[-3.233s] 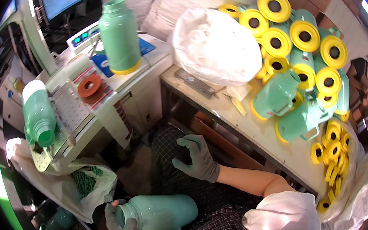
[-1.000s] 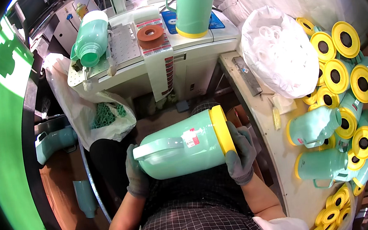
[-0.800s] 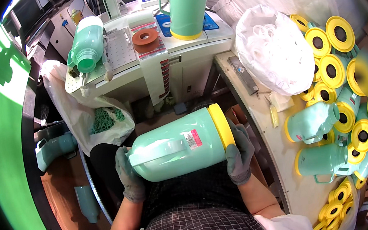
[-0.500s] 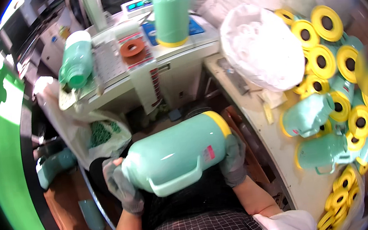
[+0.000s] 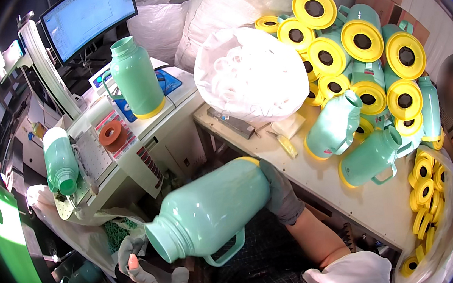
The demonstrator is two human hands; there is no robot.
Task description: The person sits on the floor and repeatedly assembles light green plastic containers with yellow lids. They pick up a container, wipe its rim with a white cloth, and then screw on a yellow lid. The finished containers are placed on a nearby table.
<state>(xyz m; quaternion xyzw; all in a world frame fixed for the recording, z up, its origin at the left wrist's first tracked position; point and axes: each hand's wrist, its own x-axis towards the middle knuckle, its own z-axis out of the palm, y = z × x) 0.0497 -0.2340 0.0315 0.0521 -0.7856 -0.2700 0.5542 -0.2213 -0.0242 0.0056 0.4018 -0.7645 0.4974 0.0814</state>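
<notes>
Tilted in front of me is a mint-green thermos jug (image 5: 211,209) with a handle and a yellow base rim. Its open threaded neck points to the lower left. My right hand (image 5: 283,193), in a grey glove, grips the jug at its base end; some fingers are hidden behind it. Just off the neck, my left hand (image 5: 151,268) is open with its fingers apart. A bare fingertip pokes out of that hand's grey glove.
A white bag of clear rings (image 5: 236,79) stands on the table (image 5: 320,189), beside several yellow-based jugs stacked on their sides (image 5: 362,41). Another upright jug (image 5: 136,79) and a roll of orange tape (image 5: 112,136) rest on the white machine. Yellow rings (image 5: 424,190) fill a clear bag.
My left hand has come off the neck end and opened. The jug has turned, so its open mouth now shows. The view has swung to the right.
</notes>
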